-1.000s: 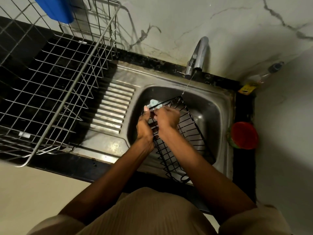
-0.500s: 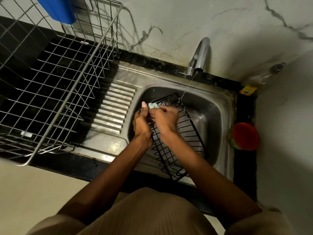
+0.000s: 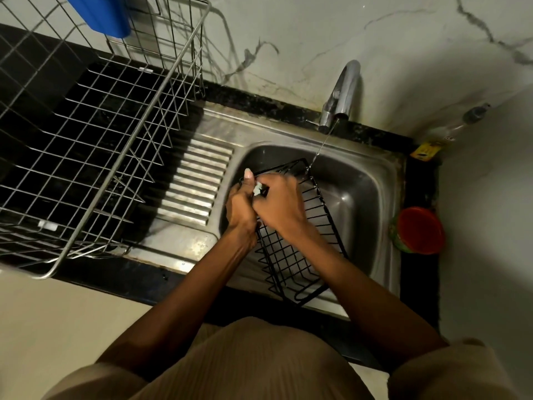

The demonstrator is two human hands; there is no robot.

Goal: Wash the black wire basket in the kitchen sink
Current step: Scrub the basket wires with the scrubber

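Head view looks straight down on a stainless steel kitchen sink [image 3: 372,180] right of centre in the frame, where the black wire basket [image 3: 291,255] stands tilted in the bowl, its far end under the tap and its near end propped on the sink's front edge. The left hand [image 3: 240,206] grips the basket's upper left rim, thumb pointing up. The right hand [image 3: 278,203] lies just beside it, touching it, fingers curled over a small pale scrub pad [image 3: 257,188] pressed to the same corner of the wire. A thin stream of water [image 3: 321,148] falls from the chrome curved tap [image 3: 341,93] at the upper middle of the frame onto the basket's far edge. Left of the bowl runs the ribbed steel draining board [image 3: 196,180], and over it, filling the upper left, sits a large silver wire dish rack [image 3: 95,134] with a blue plastic item [image 3: 101,13] at its top edge. At the right edge, on the dark counter, stands a round red-lidded container [image 3: 419,229].
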